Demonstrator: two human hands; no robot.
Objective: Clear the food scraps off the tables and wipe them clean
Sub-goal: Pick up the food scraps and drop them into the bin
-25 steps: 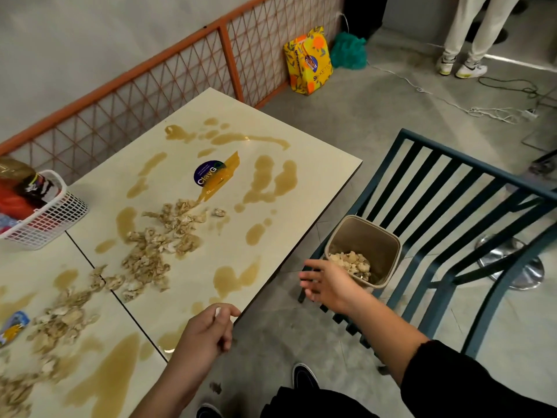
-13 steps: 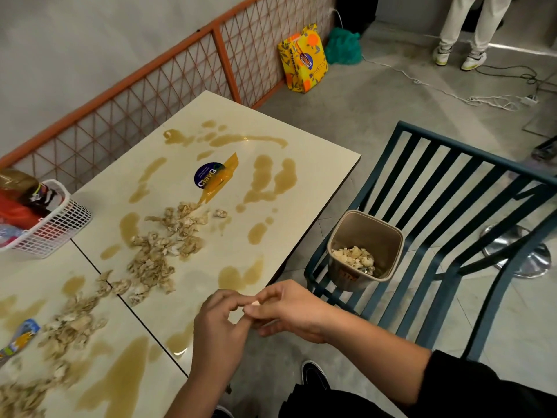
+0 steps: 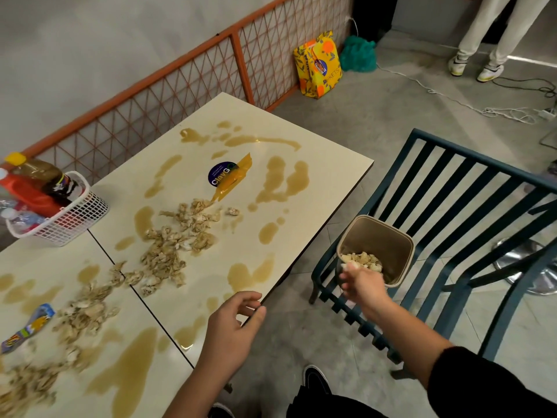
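Scraps of pale crumpled food (image 3: 177, 236) strewn in one long trail across two cream tabletops (image 3: 325, 176), among brown liquid puddles (image 3: 283, 182); more heaped inside one beige square plastic bin (image 3: 385, 236) on one teal slatted metal chair (image 3: 482, 160). Right hand (image 3: 363, 282) at the bin's rim, blurred, grasp impossible to tell. Left hand (image 3: 232, 321) released, fingers relaxed, over the tabletop's near edge. One white plastic basket (image 3: 75, 218) at far left.

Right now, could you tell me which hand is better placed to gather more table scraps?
Left, probably. The left hand hovers open at the cream tabletop's edge, near the pale food scraps; the right hand reaches over the beige plastic bin.
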